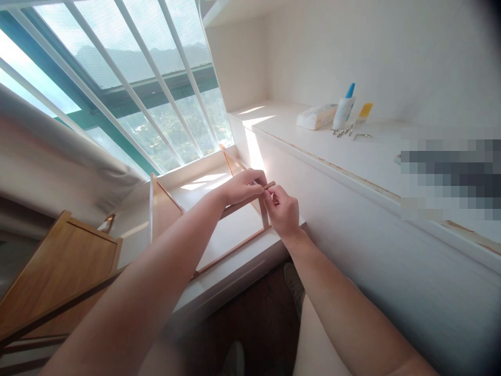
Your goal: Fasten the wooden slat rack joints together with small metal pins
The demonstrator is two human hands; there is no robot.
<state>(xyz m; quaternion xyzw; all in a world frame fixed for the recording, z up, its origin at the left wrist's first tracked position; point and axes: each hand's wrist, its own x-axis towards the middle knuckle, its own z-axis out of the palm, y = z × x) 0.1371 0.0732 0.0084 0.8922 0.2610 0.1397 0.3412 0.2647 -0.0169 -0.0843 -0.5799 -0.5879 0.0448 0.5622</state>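
Wooden frame (263, 215) is stood on window ledge (230, 233). Top rail (241, 206) is clasped near its right end by left hand (246, 187); fingers of right hand (285, 210) are pinched together there, contents untold. Joint best kept braced, square, lightly pressed.

At least 4 white bars (158, 78) crossed the window (111, 95), where hazy hills (129, 62) rose under a bright, cloudy sky (105, 21). A pale curtain (58, 141) hung beside it. Opposite, a white ledge (368, 162), sunlit nearest the window, ran along a plain wall (336, 47).
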